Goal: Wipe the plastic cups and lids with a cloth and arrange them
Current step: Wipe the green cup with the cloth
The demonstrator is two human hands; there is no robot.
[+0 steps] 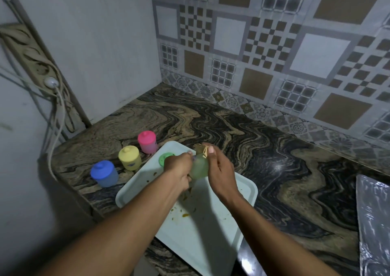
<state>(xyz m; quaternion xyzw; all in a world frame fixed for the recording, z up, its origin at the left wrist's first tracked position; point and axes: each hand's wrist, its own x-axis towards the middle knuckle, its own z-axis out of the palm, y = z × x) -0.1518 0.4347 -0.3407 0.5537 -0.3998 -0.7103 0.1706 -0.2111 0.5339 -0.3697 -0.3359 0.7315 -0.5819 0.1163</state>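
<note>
- Marbled countertop (242,132), white tray (211,229) on it.
- Left hand (179,170) grips green cup (199,168) over tray.
- Right hand (219,170) pinches cloth (200,149) at cup's mouth.
- Green lid (165,158) on tray.

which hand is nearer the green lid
Left. The left hand sits right beside the green lid; the right hand, pinching the cloth, is beyond the green cup.

Nothing legible here, no word, number or brand reads clearly. The yellow cup (129,158) carries a small bluish printed mark low on its side, too blurred to make out. The pink cup (147,142) shows a dark bit of print at its right edge, and that one can't be read either.
</note>
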